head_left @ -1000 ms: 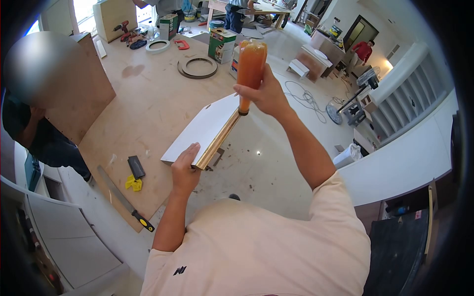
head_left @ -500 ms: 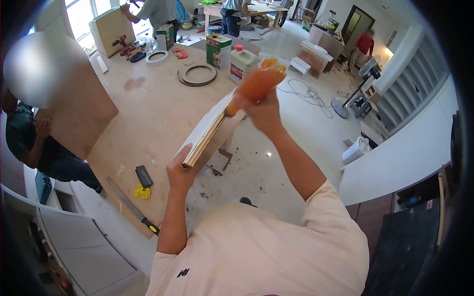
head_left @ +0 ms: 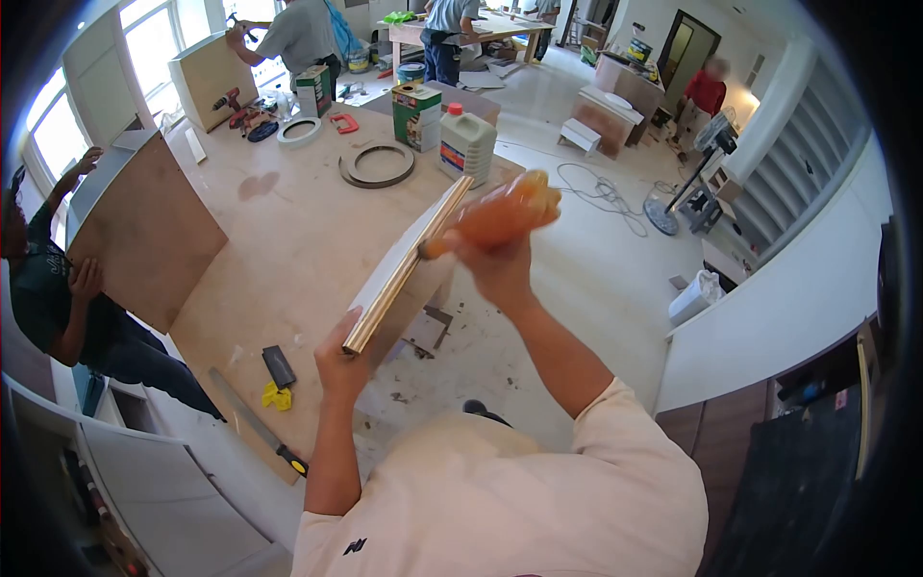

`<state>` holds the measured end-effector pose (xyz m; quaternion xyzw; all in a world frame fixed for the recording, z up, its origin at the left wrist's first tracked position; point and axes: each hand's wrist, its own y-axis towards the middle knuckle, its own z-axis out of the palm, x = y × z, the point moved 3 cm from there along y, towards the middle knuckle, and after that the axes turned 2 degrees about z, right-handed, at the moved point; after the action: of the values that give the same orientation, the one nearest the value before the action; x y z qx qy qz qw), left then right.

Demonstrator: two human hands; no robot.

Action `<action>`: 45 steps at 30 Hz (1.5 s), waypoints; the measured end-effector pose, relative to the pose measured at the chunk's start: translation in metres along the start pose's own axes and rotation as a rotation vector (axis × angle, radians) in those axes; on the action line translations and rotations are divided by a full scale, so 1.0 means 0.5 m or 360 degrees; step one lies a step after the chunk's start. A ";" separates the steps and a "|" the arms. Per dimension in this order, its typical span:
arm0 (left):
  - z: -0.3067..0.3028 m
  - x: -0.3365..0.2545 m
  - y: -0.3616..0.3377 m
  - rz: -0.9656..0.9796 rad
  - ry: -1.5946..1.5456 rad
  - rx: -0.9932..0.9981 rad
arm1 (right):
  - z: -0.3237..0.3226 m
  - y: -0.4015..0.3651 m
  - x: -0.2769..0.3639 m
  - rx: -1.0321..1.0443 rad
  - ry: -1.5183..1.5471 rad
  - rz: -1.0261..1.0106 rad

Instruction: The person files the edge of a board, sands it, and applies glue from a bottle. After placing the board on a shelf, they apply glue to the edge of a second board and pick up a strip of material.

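My left hand (head_left: pixel 338 370) grips the lower near end of a flat panel with a shiny gold edge (head_left: pixel 404 274), held at a slant above the table. My right hand (head_left: pixel 498 274) is wrapped round an orange squeeze bottle (head_left: pixel 505 213), tipped so that its dark nozzle (head_left: pixel 426 250) is at the gold edge, near its middle. Whether anything flows from the nozzle is too small to see. The panel's side face is partly hidden behind my right hand and the bottle.
On the wooden tabletop (head_left: pixel 288 231) are a handsaw (head_left: pixel 252 415), a black block (head_left: pixel 279 365), a yellow cloth (head_left: pixel 276 395), a coil of edging (head_left: pixel 377 183), a jerrycan (head_left: pixel 467 142) and a green can (head_left: pixel 416 117). At left, a person holds a brown board (head_left: pixel 149 231). Cables (head_left: pixel 606 197) lie on the floor.
The bottle and my right hand have moved down and left along the gold edge. My left hand and the panel sit slightly lower. The person at left now has one arm raised behind the brown board.
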<state>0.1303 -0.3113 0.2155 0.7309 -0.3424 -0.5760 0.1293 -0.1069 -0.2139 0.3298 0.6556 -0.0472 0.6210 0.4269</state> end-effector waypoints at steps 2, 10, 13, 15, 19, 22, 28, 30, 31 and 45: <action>0.002 -0.002 0.000 0.0036 -0.0014 -0.0013 | -0.046 0.072 -0.034 -0.0173 -0.0124 -0.0085; 0.002 0.001 -0.006 0.0047 0.0141 0.0058 | -0.040 0.080 -0.035 -0.0035 -0.0034 0.0044; 0.008 0.010 -0.015 0.0015 0.0178 0.0070 | -0.004 0.016 0.012 0.0354 0.0028 0.0064; 0.008 0.014 -0.019 -0.0042 0.0151 0.0068 | -0.013 0.023 0.016 0.0402 -0.0109 -0.0022; 0.006 0.003 -0.014 -0.0202 0.0004 0.0075 | -0.091 0.134 -0.056 -0.0061 -0.0204 -0.0004; 0.007 0.010 -0.016 -0.0099 0.0051 0.0053 | -0.159 0.251 -0.092 -0.0145 -0.0226 -0.0122; 0.010 0.003 -0.021 -0.0212 0.0062 0.0120 | -0.225 0.329 -0.136 -0.0273 -0.0279 -0.0073; 0.011 0.005 -0.023 -0.0222 0.0053 0.0120 | -0.218 0.311 -0.124 -0.0243 -0.0155 -0.0036; 0.010 0.003 -0.021 -0.0221 0.0058 0.0119 | -0.207 0.300 -0.116 -0.0204 -0.0115 -0.0067; 0.023 0.003 -0.036 -0.0113 0.0032 0.0109 | -0.202 0.321 -0.096 -0.0134 -0.0262 -0.0099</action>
<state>0.1263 -0.2965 0.2005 0.7524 -0.3344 -0.5608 0.0872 -0.2911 -0.2751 0.3555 0.6871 -0.0877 0.5489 0.4679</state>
